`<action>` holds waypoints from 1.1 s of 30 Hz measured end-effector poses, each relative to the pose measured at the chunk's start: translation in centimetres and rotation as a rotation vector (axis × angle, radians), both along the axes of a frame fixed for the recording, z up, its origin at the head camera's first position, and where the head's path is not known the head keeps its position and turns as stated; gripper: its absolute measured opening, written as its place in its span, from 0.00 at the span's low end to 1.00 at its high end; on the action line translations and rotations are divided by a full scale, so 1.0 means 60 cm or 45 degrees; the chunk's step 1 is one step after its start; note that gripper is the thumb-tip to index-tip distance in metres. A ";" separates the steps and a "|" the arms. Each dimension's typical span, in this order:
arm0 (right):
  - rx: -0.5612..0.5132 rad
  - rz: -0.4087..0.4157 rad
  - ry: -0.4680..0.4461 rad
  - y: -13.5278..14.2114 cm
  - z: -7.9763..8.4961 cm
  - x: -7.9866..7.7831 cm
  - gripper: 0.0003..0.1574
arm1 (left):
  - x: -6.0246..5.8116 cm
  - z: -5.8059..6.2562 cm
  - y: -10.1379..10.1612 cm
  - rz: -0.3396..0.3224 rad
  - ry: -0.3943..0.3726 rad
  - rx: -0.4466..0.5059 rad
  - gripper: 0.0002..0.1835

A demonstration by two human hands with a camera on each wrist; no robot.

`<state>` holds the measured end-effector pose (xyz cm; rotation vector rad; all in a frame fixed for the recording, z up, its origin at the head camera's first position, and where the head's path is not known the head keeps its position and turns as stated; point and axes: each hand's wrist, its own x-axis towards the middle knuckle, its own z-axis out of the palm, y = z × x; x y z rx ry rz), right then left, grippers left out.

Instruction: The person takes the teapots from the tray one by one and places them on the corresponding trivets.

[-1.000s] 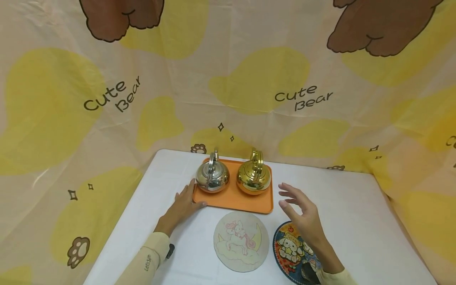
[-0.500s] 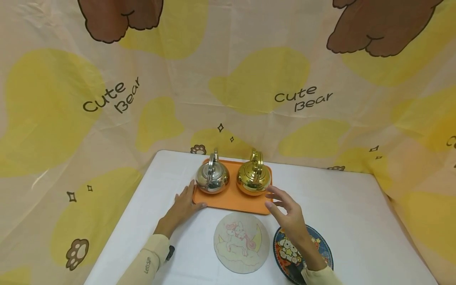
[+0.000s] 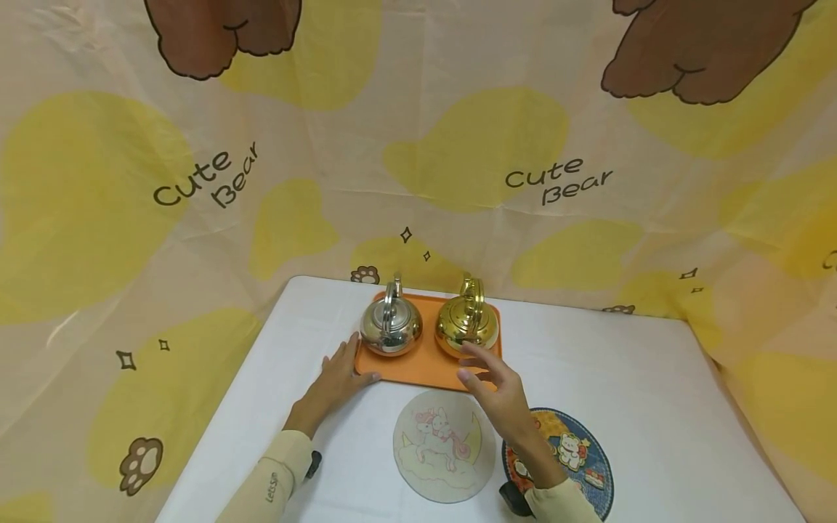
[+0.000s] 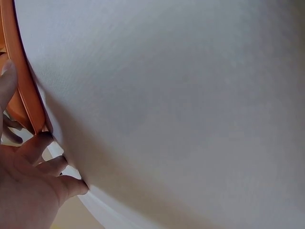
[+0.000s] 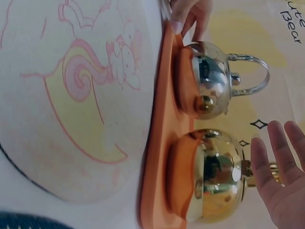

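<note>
A silver kettle (image 3: 391, 328) and a gold kettle (image 3: 463, 327) stand side by side on an orange tray (image 3: 418, 371), their handles upright. At the tray's front left corner, my left hand (image 3: 335, 379) lies with fingers along the side and thumb at the front edge. In the left wrist view, fingers of that hand (image 4: 31, 181) rest on the white cloth beside the tray's rim. My right hand (image 3: 500, 396) is in front of the gold kettle, fingers spread and slightly bent, holding nothing. It overlaps the tray's front right part in the head view.
A pale round mat (image 3: 439, 457) with a unicorn drawing lies in front of the tray. To its right is a dark blue round mat (image 3: 591, 465) with cartoon figures, partly covered by the right forearm. Behind the white table (image 3: 628, 378) hangs a bear-print cloth (image 3: 458, 145).
My right hand has moved left from beside the tray to in front of the gold kettle. The left hand, tray and kettles have stayed in place.
</note>
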<state>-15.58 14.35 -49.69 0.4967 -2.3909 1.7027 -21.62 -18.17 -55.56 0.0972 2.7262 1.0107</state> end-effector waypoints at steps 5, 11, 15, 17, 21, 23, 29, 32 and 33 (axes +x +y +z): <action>-0.035 0.027 -0.061 -0.018 -0.007 -0.004 0.29 | 0.000 0.001 -0.001 -0.016 0.009 -0.014 0.55; -0.072 0.039 -0.088 -0.039 -0.020 -0.012 0.28 | -0.002 0.001 0.000 -0.044 0.046 -0.035 0.51; -0.070 0.042 -0.081 -0.051 -0.023 -0.015 0.28 | -0.003 0.000 0.000 -0.049 0.048 -0.043 0.51; -0.063 0.043 -0.077 -0.056 -0.025 -0.017 0.28 | -0.003 0.000 0.000 -0.049 0.050 -0.044 0.51; -0.064 0.055 -0.075 -0.064 -0.029 -0.022 0.28 | -0.002 0.001 0.001 -0.050 0.051 -0.047 0.51; -0.067 0.059 -0.077 -0.067 -0.030 -0.024 0.28 | -0.002 0.002 0.001 -0.050 0.049 -0.046 0.51; -0.071 0.068 -0.111 -0.076 -0.030 -0.032 0.29 | -0.001 0.004 0.001 -0.055 0.049 -0.051 0.51; -0.077 0.073 -0.135 -0.080 -0.028 -0.037 0.29 | 0.000 0.004 0.001 -0.057 0.051 -0.053 0.51; -0.079 0.073 -0.142 -0.081 -0.027 -0.038 0.29 | 0.000 0.004 0.001 -0.059 0.052 -0.055 0.51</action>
